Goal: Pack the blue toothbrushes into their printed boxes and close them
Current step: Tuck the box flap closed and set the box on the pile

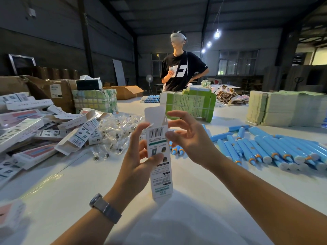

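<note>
Left hand grips the box upright around its middle, thumb across the printed face, likely to steady it for closing or loading. Right hand sits just beside the upper edge, fingers spread and relaxed, thumb tip at the barcode corner; whether it touches can't be told. The top flap stands open, so this box isn't closed yet. Whether a brush is inside can't be seen. On the table to the right lie the toothbrushes, well over a dozen, too overlapped for an exact count. Left, a heap of boxes, roughly twenty. One person stands behind.
</note>
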{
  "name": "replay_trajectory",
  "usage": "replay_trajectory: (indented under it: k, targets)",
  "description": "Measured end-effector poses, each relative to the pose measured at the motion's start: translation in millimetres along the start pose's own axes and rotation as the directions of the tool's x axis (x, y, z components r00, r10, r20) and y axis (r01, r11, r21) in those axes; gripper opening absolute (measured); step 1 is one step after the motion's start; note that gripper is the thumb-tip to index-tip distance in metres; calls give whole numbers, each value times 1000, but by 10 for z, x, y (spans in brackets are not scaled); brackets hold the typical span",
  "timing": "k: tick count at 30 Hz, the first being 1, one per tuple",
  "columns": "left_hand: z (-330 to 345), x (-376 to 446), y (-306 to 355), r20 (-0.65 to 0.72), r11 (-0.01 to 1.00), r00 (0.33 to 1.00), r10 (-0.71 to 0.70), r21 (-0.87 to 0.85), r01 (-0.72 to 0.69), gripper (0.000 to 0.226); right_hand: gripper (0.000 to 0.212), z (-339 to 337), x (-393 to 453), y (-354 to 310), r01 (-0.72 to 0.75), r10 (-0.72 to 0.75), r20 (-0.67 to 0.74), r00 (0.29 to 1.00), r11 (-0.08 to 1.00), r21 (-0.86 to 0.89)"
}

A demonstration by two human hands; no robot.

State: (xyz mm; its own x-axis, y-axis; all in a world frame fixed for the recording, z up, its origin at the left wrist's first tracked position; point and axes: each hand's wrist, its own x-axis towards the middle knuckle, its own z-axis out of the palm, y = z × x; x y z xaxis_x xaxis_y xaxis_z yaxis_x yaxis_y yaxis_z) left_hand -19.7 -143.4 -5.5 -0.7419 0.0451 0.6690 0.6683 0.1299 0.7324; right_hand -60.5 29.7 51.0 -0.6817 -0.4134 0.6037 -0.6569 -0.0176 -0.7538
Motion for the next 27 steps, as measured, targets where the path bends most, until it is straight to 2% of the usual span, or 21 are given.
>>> replay_trajectory:
  k: [4, 9, 14, 18, 24, 27]
  targets:
    - [-8, -7, 24, -39, 995, 998, 46, 95, -43, 61, 34, 27, -19, -46, 45, -45, 35, 998, 999, 1]
    - [31, -12, 92, -85, 985, 992, 90, 158, -75, 29, 28, 7, -32, -79, 23, -21, 63, 998, 999, -35]
    - [39, 2, 117, -99, 981, 988, 115, 166, -98, 28, 20, -8, -44, -95, 35, -29, 67, 997, 996, -86]
    - [19, 14, 120, -98, 985, 990, 102, 151, -87, 22, 26, 15, -38, -95, 56, -53, 56, 997, 997, -51]
    - [10, 10, 127, -86, 983, 991, 101, 160, -86, 27, 24, 12, -46, -128, 72, -71, 68, 995, 997, -19]
    - [15, 12, 136, -73, 980, 991, 115, 172, -101, 27, 33, -27, -38, -125, 83, -81, 46, 996, 996, -38]
